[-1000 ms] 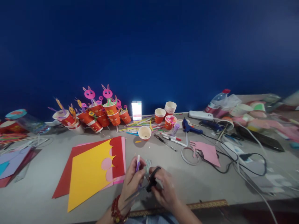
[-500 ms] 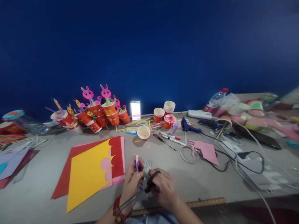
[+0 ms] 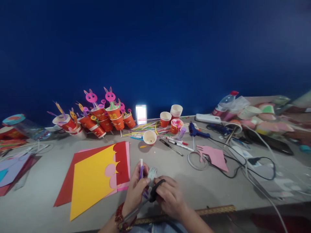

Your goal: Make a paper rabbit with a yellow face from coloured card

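Observation:
My left hand (image 3: 136, 184) is closed round a thin purple strip (image 3: 141, 172) with a white upper end; a purple piece also shows below the fingers. Between my two hands is a roll of pale tape (image 3: 152, 175), touched by the fingertips of both. My right hand (image 3: 170, 195) is closed, with the black handle of a pair of scissors (image 3: 154, 193) hooked over its fingers. The blades point down and left, across my left wrist. Fingers cover part of the strip and the tape's free end, if there is one.
Yellow, red and pink paper sheets (image 3: 91, 181) lie to the left. Ahead are a white-lined paper cup (image 3: 149, 138), pens (image 3: 181, 145) and thin coloured sticks. Decorated red cups (image 3: 114, 118) stand at the back left. A blue glue gun (image 3: 198, 131), its cord and pink paper (image 3: 215, 157) are right.
Both hands have shifted very slightly left, with the tape roll and the purple strip. The scissors' blades have tipped a little lower. Both hands keep their hold.

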Demonstrator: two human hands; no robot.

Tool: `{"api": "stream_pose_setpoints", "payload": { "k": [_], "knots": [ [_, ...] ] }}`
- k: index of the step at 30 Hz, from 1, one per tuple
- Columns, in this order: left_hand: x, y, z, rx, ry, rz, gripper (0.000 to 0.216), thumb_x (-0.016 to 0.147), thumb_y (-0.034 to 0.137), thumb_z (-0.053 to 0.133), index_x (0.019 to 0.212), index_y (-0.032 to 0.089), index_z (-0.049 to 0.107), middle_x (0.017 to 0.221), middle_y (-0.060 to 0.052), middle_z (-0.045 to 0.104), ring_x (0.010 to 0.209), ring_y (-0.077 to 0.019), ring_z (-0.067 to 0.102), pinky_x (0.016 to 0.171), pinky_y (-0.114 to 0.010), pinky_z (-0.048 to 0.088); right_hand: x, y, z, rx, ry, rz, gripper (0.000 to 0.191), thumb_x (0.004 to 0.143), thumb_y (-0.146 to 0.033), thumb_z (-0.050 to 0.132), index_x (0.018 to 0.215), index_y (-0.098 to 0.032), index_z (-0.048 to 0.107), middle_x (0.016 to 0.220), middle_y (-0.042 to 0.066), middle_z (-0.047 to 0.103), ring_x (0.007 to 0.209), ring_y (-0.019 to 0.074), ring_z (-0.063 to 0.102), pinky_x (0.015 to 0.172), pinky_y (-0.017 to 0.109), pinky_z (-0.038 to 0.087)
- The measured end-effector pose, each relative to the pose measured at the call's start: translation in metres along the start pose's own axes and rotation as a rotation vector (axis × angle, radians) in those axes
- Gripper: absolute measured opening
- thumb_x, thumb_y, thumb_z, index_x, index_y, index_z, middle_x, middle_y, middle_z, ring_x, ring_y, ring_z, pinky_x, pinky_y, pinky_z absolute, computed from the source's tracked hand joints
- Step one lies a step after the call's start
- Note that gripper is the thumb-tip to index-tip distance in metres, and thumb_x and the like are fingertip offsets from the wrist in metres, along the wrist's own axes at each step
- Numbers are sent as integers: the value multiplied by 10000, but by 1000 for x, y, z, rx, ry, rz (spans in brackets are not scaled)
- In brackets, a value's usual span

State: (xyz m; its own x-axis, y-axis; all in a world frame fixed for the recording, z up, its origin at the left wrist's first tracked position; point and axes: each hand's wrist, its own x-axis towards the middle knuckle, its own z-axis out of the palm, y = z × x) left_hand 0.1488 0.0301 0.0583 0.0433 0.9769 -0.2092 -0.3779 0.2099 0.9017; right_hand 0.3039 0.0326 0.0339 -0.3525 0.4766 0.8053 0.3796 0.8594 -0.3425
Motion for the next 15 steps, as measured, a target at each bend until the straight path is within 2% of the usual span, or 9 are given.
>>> {"api": "stream_pose_setpoints", "payload": {
  "k": [4, 8, 15],
  "knots": [
    [-2, -3, 0, -15, 9, -9, 157, 694, 216, 660, 804, 194, 550, 692, 39, 480, 549, -87, 392, 522, -197, 340, 4, -3, -1, 4, 4, 2, 371, 765, 16, 457, 1034, -221, 552, 769, 49, 705, 662, 180, 634, 650, 309, 569],
    [-3, -7, 0, -30, -37, 28, 127, 736, 202, 623, 827, 195, 536, 690, 49, 445, 545, -79, 357, 510, -191, 312, 5, -4, -2, 4, -6, 1, 336, 794, -5, 461, 1041, -210, 559, 777, 57, 706, 675, 183, 629, 660, 312, 573],
    [-2, 0, -2, 12, -45, -36, 277, 766, 362, 737, 931, 196, 589, 778, 21, 509, 593, -87, 422, 534, -199, 355, 6, -3, -4, -54, -22, -32, 311, 829, -22, 470, 1034, -231, 576, 826, 48, 727, 707, 180, 639, 669, 311, 577]
  ]
}}
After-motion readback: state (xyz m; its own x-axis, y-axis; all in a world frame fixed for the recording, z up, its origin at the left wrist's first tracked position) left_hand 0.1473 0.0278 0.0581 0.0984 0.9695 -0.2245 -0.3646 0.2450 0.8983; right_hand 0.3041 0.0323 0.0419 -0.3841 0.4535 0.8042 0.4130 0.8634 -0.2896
